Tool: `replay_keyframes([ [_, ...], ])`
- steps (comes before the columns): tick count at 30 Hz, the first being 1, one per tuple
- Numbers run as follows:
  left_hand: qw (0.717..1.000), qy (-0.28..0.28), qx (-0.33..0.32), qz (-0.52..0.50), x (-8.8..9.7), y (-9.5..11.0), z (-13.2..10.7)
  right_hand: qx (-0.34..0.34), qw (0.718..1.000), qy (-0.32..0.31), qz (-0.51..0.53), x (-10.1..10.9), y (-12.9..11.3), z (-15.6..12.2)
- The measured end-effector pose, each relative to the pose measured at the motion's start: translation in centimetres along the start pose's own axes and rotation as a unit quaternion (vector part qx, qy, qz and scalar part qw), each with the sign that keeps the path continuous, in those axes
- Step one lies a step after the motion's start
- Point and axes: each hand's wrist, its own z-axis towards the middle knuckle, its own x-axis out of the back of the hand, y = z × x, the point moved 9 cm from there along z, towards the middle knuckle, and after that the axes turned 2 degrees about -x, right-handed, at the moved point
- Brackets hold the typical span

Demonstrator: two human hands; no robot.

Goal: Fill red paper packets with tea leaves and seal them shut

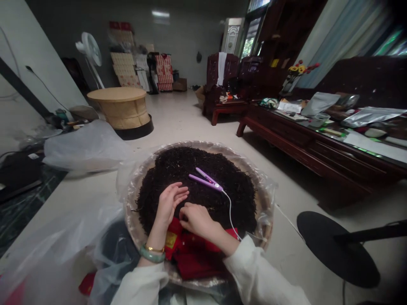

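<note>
A wide round basket (265,203) lined with clear plastic holds a heap of dark, dried, tea-like leaves (187,163). My left hand (171,201) hovers over the near left of the heap, fingers stretched out and nothing visible in them. Beside it, my right hand (197,218) has its fingers curled together; what they hold, if anything, is hidden. Red packets (197,262) lie at the basket's near side below my hands, one with a gold print (171,240). On the leaves, just beyond my hands, rests a purple mini hair straightener (208,181), jaws apart, with a white cord (230,207).
Clear plastic bags (85,146) spread over the left side, one over a dark bucket (116,243). A black round stand base (337,250) is at right. A cluttered dark wood table (302,144) stands beyond it. A drum-shaped table (119,108) and a fan (91,48) are farther left.
</note>
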Motion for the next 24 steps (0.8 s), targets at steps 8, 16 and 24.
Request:
replay_keyframes([
  [8,0.997,-0.027,-0.016,0.075,0.8,1.5,-0.2,0.019,0.953,0.06,0.296,1.9,2.5,1.1],
  [16,0.982,-0.078,0.03,0.172,1.1,0.4,-0.1,0.039,0.896,0.224,0.38,6.0,6.8,3.8],
  [24,0.986,-0.015,-0.008,0.168,1.6,0.6,0.4,0.159,0.908,0.387,0.021,6.1,2.0,0.9],
])
